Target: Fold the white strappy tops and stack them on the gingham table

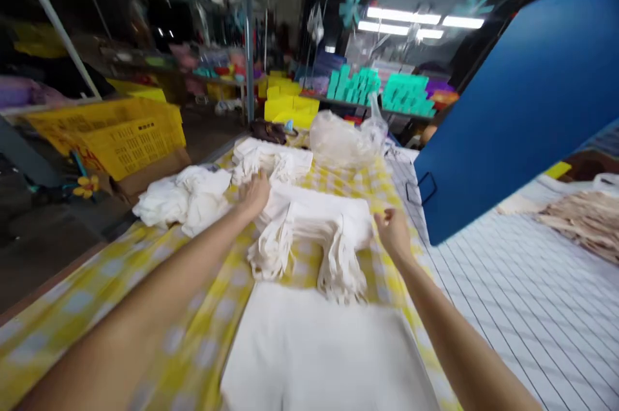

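Cloth stack [324,206] between left fingers [262,180] and right fingers [381,219].

Goes bare on both sides throughout the visible length, smooth in outline and tapering to narrow wrists [245,210]. Toward the left edge of the table [203,346], has a long, broad-looking left forearm [193,262], ending in a bare left hand [255,194]. Toward the right edge, has a slimmer-looking right forearm [451,327], ending in a bare right hand [394,233]. Looks softly blurred, with fingernails too small to tell.
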Demonstrator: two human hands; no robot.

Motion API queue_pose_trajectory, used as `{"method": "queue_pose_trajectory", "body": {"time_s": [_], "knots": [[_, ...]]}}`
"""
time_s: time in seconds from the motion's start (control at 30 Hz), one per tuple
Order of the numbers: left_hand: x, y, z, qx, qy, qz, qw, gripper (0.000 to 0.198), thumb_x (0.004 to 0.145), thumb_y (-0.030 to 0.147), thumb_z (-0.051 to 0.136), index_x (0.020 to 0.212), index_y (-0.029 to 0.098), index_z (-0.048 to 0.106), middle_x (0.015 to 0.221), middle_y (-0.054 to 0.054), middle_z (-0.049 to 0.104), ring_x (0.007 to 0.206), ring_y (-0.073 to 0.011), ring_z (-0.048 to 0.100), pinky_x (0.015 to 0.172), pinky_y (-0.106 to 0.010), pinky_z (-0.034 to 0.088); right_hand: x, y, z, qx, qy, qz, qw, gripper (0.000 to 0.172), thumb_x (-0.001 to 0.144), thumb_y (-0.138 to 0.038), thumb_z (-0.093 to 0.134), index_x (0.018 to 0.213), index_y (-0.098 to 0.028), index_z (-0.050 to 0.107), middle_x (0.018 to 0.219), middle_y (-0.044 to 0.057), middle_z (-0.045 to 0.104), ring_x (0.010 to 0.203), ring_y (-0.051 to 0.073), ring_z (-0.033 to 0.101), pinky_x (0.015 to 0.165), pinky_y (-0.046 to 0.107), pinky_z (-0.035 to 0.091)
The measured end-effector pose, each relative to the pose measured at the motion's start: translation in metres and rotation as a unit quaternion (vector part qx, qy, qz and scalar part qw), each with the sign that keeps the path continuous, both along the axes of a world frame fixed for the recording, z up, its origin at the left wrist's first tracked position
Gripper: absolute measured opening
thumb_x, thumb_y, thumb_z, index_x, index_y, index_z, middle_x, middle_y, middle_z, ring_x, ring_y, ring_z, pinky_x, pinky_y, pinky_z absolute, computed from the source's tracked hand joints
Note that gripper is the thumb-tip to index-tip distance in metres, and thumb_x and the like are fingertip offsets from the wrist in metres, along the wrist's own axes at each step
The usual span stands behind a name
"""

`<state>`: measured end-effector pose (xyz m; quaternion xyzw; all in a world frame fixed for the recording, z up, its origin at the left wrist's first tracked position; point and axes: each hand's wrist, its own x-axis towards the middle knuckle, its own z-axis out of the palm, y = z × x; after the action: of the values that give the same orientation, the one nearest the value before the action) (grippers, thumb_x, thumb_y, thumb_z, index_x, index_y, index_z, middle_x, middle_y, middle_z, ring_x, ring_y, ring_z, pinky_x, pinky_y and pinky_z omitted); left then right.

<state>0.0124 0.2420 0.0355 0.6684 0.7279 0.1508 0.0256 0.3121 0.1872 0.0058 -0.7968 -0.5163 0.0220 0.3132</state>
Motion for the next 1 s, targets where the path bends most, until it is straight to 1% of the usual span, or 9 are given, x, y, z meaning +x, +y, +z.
{"method": "queue_pose_trajectory", "body": {"time_s": [0.07, 0.13, 0.3, 0.37, 0.47, 0.6, 0.77, 0.9, 1.0], "knots": [[-0.009, -0.035, 0.003, 0.037, 0.027, -0.026, 0.999, 0.048, 0.089, 0.030, 0.037, 0.133, 0.013, 0.030, 0.119, -0.018, 0.052, 0.105, -0.0288, 0.055, 0.083, -0.036, 0.042, 0.003, -0.039, 0.003, 0.011, 0.011, 0.051, 0.999, 0.037, 0.078, -0.037, 0.045, 0.105, -0.014, 0.053, 0.097, 0.011, 0.059, 0.077, 0.018, 0.054, 0.068, 0.030, 0.040], [-0.017, -0.079, -0.001, 0.039, 0.031, -0.073, 0.996, 0.048, 0.089, 0.031, 0.038, 0.134, 0.015, 0.030, 0.123, -0.015, 0.049, 0.107, -0.0269, 0.053, 0.084, -0.034, 0.042, 0.003, -0.086, 0.005, 0.003, 0.041, 0.101, 0.994, 0.034, 0.077, -0.040, 0.047, 0.101, -0.017, 0.054, 0.089, 0.007, 0.060, 0.064, 0.015, 0.051, 0.061, 0.029, 0.040], [-0.021, -0.211, -0.030, -0.046, -0.020, -0.157, 0.986, 0.038, 0.088, 0.031, 0.040, 0.124, 0.020, 0.046, 0.113, -0.007, 0.058, 0.093, -0.0206, 0.059, 0.074, -0.027, 0.044, -0.014, -0.207, 0.002, -0.094, 0.081, 0.163, 0.979, 0.026, 0.079, -0.043, 0.047, 0.088, -0.020, 0.054, 0.072, 0.002, 0.059, 0.053, 0.013, 0.048, 0.051, 0.026, 0.037], [-0.012, -0.254, -0.042, -0.075, -0.023, -0.168, 0.983, 0.035, 0.088, 0.032, 0.041, 0.121, 0.023, 0.049, 0.110, -0.006, 0.060, 0.089, -0.0185, 0.061, 0.071, -0.025, 0.044, -0.025, -0.242, -0.007, -0.127, 0.092, 0.193, 0.969, 0.026, 0.081, -0.043, 0.044, 0.087, -0.020, 0.053, 0.064, 0.001, 0.057, 0.050, 0.013, 0.048, 0.049, 0.026, 0.037], [0.008, -0.296, -0.051, -0.107, -0.003, -0.166, 0.980, 0.035, 0.088, 0.034, 0.040, 0.120, 0.023, 0.050, 0.105, -0.006, 0.061, 0.085, -0.0186, 0.062, 0.065, -0.025, 0.045, -0.042, -0.273, -0.024, -0.147, 0.069, 0.214, 0.963, 0.026, 0.083, -0.042, 0.042, 0.091, -0.020, 0.053, 0.064, 0.001, 0.057, 0.052, 0.014, 0.051, 0.051, 0.026, 0.039], [0.035, -0.316, -0.053, -0.140, 0.025, -0.169, 0.975, 0.044, 0.085, 0.032, 0.046, 0.127, 0.020, 0.042, 0.108, -0.009, 0.058, 0.081, -0.0199, 0.063, 0.061, -0.027, 0.046, -0.060, -0.283, -0.041, -0.135, -0.011, 0.193, 0.972, 0.030, 0.080, -0.036, 0.045, 0.103, -0.017, 0.052, 0.085, 0.008, 0.062, 0.073, 0.020, 0.059, 0.061, 0.030, 0.044], [0.044, -0.315, -0.051, -0.164, 0.009, -0.169, 0.972, 0.038, 0.085, 0.019, 0.044, 0.123, 0.019, 0.045, 0.106, -0.010, 0.058, 0.087, -0.0186, 0.062, 0.066, -0.025, 0.047, -0.068, -0.282, -0.053, -0.095, -0.084, 0.176, 0.976, 0.031, 0.085, -0.025, 0.032, 0.108, -0.017, 0.052, 0.098, 0.012, 0.063, 0.088, 0.024, 0.059, 0.071, 0.035, 0.045], [0.039, -0.310, -0.046, -0.188, -0.005, -0.166, 0.968, 0.039, 0.084, 0.014, 0.043, 0.122, 0.018, 0.047, 0.103, -0.010, 0.061, 0.086, -0.0179, 0.063, 0.069, -0.025, 0.047, -0.062, -0.279, -0.054, -0.074, -0.111, 0.188, 0.973, 0.031, 0.087, -0.020, 0.031, 0.104, -0.019, 0.057, 0.093, 0.010, 0.063, 0.086, 0.024, 0.059, 0.071, 0.034, 0.044], [0.038, -0.309, -0.046, -0.184, -0.017, -0.169, 0.968, 0.045, 0.083, 0.019, 0.049, 0.127, 0.017, 0.043, 0.106, -0.012, 0.061, 0.091, -0.0202, 0.062, 0.074, -0.027, 0.047, -0.056, -0.272, -0.046, -0.072, -0.098, 0.216, 0.969, 0.028, 0.088, -0.023, 0.032, 0.095, -0.022, 0.060, 0.085, 0.007, 0.062, 0.076, 0.020, 0.059, 0.065, 0.031, 0.043]]}}
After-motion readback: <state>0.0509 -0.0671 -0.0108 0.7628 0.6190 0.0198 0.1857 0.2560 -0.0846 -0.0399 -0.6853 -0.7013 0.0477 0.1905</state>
